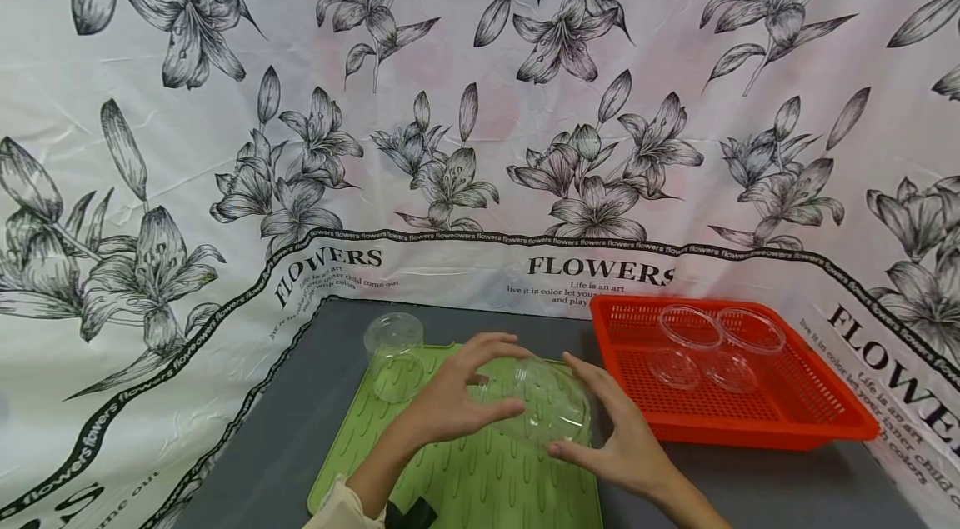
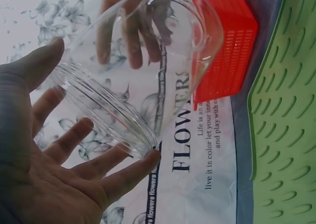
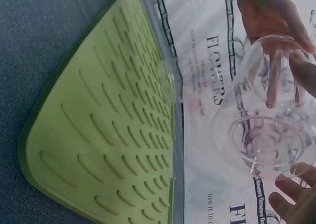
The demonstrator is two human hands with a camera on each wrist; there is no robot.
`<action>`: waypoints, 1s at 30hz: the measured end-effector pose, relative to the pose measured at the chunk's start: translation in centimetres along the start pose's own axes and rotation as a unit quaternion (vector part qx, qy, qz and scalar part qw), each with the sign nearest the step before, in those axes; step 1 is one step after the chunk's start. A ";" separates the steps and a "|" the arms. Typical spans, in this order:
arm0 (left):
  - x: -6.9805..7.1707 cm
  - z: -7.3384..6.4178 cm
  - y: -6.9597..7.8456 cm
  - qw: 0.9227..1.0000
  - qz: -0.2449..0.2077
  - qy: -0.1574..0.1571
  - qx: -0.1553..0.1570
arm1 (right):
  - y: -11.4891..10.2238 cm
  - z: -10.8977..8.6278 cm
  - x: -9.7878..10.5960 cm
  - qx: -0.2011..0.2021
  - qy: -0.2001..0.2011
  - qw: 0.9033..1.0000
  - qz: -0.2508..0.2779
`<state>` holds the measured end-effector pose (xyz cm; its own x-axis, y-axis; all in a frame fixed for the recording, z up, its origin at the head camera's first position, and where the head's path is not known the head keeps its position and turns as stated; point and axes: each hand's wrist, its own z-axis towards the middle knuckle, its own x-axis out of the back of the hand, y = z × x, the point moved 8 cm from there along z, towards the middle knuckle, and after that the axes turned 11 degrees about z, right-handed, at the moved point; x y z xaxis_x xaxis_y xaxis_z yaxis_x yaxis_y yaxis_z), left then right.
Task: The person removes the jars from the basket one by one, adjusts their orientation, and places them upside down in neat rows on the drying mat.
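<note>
A clear plastic jar (image 1: 551,400) is held tilted above the green mat, between both hands. My left hand (image 1: 450,404) grips its ridged mouth end, thumb on one side and fingers on the other, as the left wrist view shows the jar (image 2: 118,98) closely. At the other end, my right hand (image 1: 622,441) holds the jar near its base with spread, bent fingers and thumb. In the right wrist view the jar's round base (image 3: 264,142) faces the right fingers (image 3: 291,187). The inside of the jar shows nothing but see-through background.
The green ridged mat (image 1: 480,487) lies on the grey table (image 1: 255,437). Another clear container (image 1: 395,362) stands at the mat's back left corner. A red basket (image 1: 750,429) at the right holds two clear containers (image 1: 690,329). A flower-printed cloth (image 1: 450,279) hangs behind.
</note>
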<state>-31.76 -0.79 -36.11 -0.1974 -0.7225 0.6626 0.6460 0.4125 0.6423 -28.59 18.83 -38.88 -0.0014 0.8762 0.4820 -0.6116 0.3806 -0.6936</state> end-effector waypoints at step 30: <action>0.6 -1.2 -2.2 0.985 -0.159 0.059 0.007 | 1.7 -0.3 -0.1 -0.049 0.002 0.984 0.173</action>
<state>-32.39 -2.80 -37.62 -0.3014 -0.8754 0.3780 0.5546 0.1616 0.8163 -29.36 19.47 -40.26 -0.1935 0.9593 0.2058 -0.4951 0.0856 -0.8646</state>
